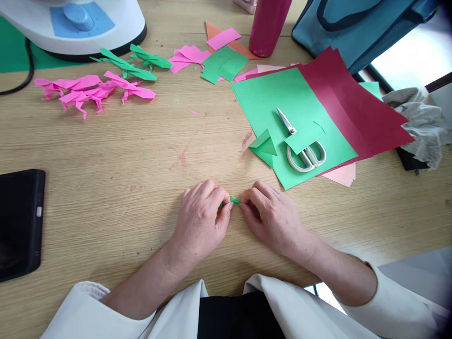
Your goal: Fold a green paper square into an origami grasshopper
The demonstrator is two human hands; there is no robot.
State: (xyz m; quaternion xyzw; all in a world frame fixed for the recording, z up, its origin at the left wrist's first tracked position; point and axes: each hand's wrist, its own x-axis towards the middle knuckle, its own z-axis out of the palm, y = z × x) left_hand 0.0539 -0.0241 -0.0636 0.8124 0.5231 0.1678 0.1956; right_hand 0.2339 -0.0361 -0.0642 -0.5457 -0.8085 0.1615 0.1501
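A small folded piece of green paper is pinched between my two hands, just above the table near my body. My left hand grips its left part between thumb and fingers. On the right end, the thumb and fingertips of my right hand are closed. Most of the piece is hidden behind my fingers. Scissors lie on a green paper sheet to the right, with a small green scrap across them. Beside that sheet's left edge rests a folded green paper.
Folded pink paper figures and green ones stand at the back left. Dark red sheets lie under the green one. A phone is at the left edge. A magenta bottle and a blue bag stand behind.
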